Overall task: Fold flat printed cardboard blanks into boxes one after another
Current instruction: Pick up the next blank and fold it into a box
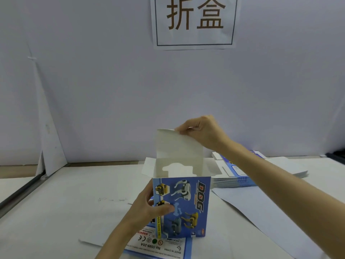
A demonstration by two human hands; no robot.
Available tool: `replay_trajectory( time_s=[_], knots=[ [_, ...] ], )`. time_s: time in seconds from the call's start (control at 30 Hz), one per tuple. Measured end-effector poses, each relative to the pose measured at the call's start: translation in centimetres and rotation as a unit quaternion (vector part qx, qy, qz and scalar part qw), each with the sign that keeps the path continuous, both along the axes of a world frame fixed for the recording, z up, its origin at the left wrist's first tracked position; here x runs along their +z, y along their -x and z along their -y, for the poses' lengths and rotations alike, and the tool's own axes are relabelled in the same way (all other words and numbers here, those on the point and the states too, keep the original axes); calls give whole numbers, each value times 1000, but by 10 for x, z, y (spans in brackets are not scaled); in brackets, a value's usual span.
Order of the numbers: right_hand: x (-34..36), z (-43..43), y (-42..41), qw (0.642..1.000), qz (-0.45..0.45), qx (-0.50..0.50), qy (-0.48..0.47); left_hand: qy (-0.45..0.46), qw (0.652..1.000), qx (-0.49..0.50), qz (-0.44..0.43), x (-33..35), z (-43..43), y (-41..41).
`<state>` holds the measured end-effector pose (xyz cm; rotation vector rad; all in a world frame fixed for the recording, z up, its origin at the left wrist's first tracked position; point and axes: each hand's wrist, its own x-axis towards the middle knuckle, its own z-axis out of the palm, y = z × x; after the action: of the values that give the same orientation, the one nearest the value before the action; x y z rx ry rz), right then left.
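On the table the box stands upright, left hand gripping it, right hand pinching its flap.

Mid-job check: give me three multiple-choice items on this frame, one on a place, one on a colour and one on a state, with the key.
1. Where is the stack of flat blanks?
A) right of the box
B) left of the box
C) inside the box

2. What is the main colour of the box's printed front?
A) red
B) blue
C) green

3. The box's top lid flap is:
A) tucked shut
B) torn off
C) raised, box open

Key:
1 A, the stack lies beyond the box's right side.
2 B, the front panel is blue with dog pictures.
3 C, the right hand pinches the upright flap's edge while the left hand grips the box's side.
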<state>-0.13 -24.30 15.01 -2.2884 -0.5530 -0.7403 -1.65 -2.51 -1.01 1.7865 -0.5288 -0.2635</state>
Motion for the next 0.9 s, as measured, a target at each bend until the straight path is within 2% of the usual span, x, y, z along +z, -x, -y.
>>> replay_trajectory(
  time_s=[0.13, 0.2, 0.3, 0.43, 0.5, 0.63, 0.77, 0.9],
  knots=[
    [14, -3, 9, 982, -132, 18, -137, 4, 1000, 14, 3, 2, 0, 3],
    [21, -2, 11, 968, -200, 33, -147, 2, 1000, 21, 5, 3, 1, 4],
    [26, -2, 13, 966, -234, 44, -97, -5, 1000, 28, 5, 4, 2, 5],
    [30, -10, 15, 980, -188, 20, -67, -3, 999, 34, 6, 7, 3, 8],
    [38, -18, 15, 983, -183, -11, -3, -2, 999, 38, 5, 7, 3, 8],
    [50, -34, 13, 967, -179, -66, 169, -5, 999, 34, 1, 8, 2, 9],
    [44, -41, 12, 975, -116, -72, 175, -2, 999, 35, -1, 8, 3, 9],
    [50, -5, 20, 961, -229, -57, 146, 0, 1000, 14, 2, 4, 3, 8]
  ],
)
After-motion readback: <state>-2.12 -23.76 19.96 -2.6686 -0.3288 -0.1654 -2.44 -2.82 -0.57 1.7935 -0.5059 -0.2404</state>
